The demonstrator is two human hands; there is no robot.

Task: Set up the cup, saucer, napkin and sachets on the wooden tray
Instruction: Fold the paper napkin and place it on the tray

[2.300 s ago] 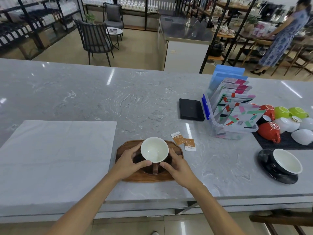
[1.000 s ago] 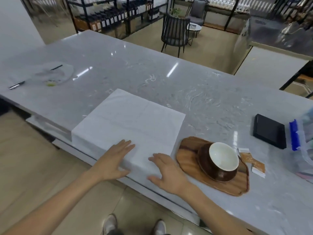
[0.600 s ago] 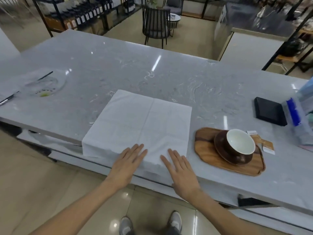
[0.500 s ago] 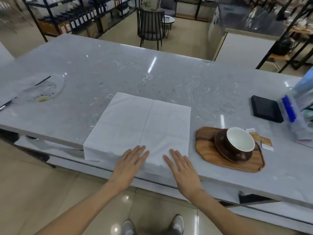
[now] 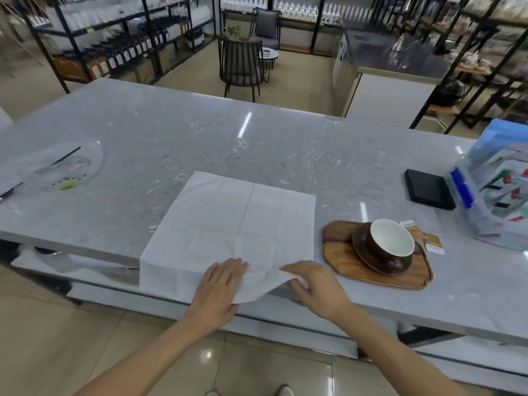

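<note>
A white napkin (image 5: 234, 227) lies spread at the desk (image 5: 200, 132) edge. The left hand (image 5: 220, 287) rests flat and open on its near hem, while the right hand (image 5: 311, 284) pinches its lifted near-right corner. Cup (image 5: 390, 242) and saucer (image 5: 380, 255) sit on the wooden tray (image 5: 343, 261) just right, sachets (image 5: 423, 237) beside it.

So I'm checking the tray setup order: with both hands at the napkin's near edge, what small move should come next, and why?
Probably fold the near right corner away toward the far edge. The napkin lies fully spread, far wider than the wooden tray, where cup and saucer already sit. The right hand has that corner lifted; the left hand lies flat on the cloth.
</note>
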